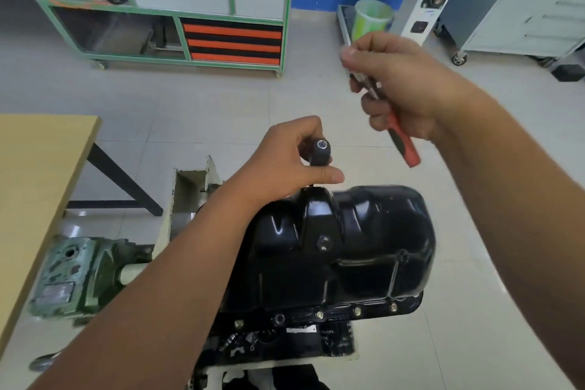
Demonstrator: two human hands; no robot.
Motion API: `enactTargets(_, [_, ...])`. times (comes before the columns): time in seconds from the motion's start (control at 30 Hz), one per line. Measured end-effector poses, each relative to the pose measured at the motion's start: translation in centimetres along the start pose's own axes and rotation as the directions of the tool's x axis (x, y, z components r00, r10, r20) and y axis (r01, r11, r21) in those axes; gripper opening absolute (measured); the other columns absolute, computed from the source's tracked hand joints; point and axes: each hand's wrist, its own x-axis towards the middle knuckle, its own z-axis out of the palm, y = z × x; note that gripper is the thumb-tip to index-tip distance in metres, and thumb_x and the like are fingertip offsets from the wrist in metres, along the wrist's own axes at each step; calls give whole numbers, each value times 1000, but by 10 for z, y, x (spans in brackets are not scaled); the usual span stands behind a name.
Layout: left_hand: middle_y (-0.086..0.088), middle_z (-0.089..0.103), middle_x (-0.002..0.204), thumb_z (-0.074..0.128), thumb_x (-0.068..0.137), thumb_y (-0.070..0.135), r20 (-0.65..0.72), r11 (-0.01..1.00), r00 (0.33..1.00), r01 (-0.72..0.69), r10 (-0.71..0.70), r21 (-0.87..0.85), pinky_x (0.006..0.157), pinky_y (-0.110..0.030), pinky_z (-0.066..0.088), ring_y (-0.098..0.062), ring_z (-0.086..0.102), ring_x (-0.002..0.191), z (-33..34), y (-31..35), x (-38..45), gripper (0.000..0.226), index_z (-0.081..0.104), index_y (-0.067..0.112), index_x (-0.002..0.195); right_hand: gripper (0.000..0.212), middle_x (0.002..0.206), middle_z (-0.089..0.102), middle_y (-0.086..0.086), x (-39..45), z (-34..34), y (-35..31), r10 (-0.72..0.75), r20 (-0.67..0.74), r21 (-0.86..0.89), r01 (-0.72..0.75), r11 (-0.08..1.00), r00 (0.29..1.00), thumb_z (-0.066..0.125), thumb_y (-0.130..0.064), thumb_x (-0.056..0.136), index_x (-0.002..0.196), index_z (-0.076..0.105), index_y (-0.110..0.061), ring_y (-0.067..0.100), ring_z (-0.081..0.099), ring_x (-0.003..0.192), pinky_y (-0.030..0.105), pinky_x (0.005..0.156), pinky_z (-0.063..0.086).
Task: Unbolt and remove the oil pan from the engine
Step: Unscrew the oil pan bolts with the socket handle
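Note:
The glossy black oil pan (348, 241) sits on top of the upturned engine (285, 342) on a stand, with several gold-coloured bolts (357, 311) along its near flange. My left hand (291, 155) grips a black socket extension (320, 152) that stands upright at the pan's far edge, its square-drive end facing up. My right hand (395, 85) is raised above and to the right, gripping a ratchet (402, 136) with a red and black handle; the ratchet's metal head is mostly hidden in the fingers. The ratchet and the extension are apart.
A wooden table (38, 187) stands at the left. A green gearbox (82, 275) lies on the floor below it. A green-framed cabinet (196, 6) with orange drawers is at the back, grey cabinets (522, 9) at the back right, a green bin (370, 19) between them.

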Motion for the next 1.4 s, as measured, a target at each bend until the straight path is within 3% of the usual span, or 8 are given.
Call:
enactTargets(0.2, [9, 65, 89, 58, 91, 55, 35, 931, 992, -125, 121, 342, 72, -41, 50, -13, 57, 88, 5, 6, -1, 20, 53, 44, 107, 25, 68, 42, 0, 61, 18, 41, 277, 14, 417, -258, 872, 961, 65, -31, 98, 92, 44, -20, 7, 19, 44, 18, 36, 19])
enactTargets(0.43, [-8, 73, 99, 59, 93, 27, -18, 996, 1000, -12, 11, -86, 64, -24, 51, -16, 66, 73, 4, 14, -6, 25, 71, 26, 115, 18, 67, 52, 3, 59, 8, 69, 224, 143, 211, -250, 945, 964, 69, -32, 94, 89, 57, -20, 10, 22, 43, 18, 40, 23])
enactTargets(0.57, [-10, 75, 88, 82, 78, 35, -167, 998, 986, -13, 2, -65, 63, -51, 59, -43, 69, 73, 8, 10, -3, 22, 74, 21, 93, 24, 73, 59, 5, 57, -7, 65, 84, 266, 242, -151, 959, 960, 68, -36, 95, 78, 61, -22, 9, 23, 40, 16, 43, 21])
enactTargets(0.7, [1, 71, 74, 86, 78, 23, -275, 1000, 961, 5, -8, -14, 51, -35, 53, -34, 68, 65, 13, 6, 5, 31, 56, 14, 77, 34, 72, 59, 8, 58, -17, 66, -60, 305, 362, -57, 931, 950, 66, -36, 94, 68, 56, -15, 8, 24, 35, 16, 46, 14])
enactTargets(0.9, [11, 60, 77, 80, 86, 30, -185, 997, 982, 35, -46, -64, 47, -23, 48, -15, 60, 58, 5, 12, 20, 14, 68, 38, 86, 30, 55, 55, -1, 53, -9, 66, -33, 368, 37, 21, 999, 929, 66, -29, 93, 68, 66, -12, 11, 23, 37, 19, 44, 15])
enactTargets(1.17, [-7, 78, 101, 70, 86, 8, -87, 951, 991, 75, -105, -299, 50, -29, 49, -24, 62, 54, -5, 2, 7, 29, 72, 18, 113, 22, 53, 50, -12, 42, 1, 55, -376, 280, 89, 366, 926, 883, 79, -22, 85, 79, 64, -7, 5, 33, 39, 18, 42, 27])
enactTargets(1.3, [-6, 73, 78, 94, 62, 28, -197, 979, 976, 55, -95, -196, 58, -59, 56, -52, 58, 67, -3, -1, 13, 32, 65, 30, 77, 24, 62, 58, 3, 37, 6, 52, -443, 353, 38, 461, 887, 824, 85, -13, 76, 82, 69, 2, 2, 47, 44, 9, 41, 36])
enactTargets(1.4, [-16, 68, 78, 95, 63, 28, -210, 979, 972, 63, -104, -192, 66, -64, 57, -52, 62, 73, -3, -3, 16, 35, 64, 29, 78, 24, 59, 56, 5, 37, 9, 51, -406, 378, -16, 444, 896, 832, 89, -8, 72, 82, 70, 2, 3, 45, 41, 8, 38, 34])
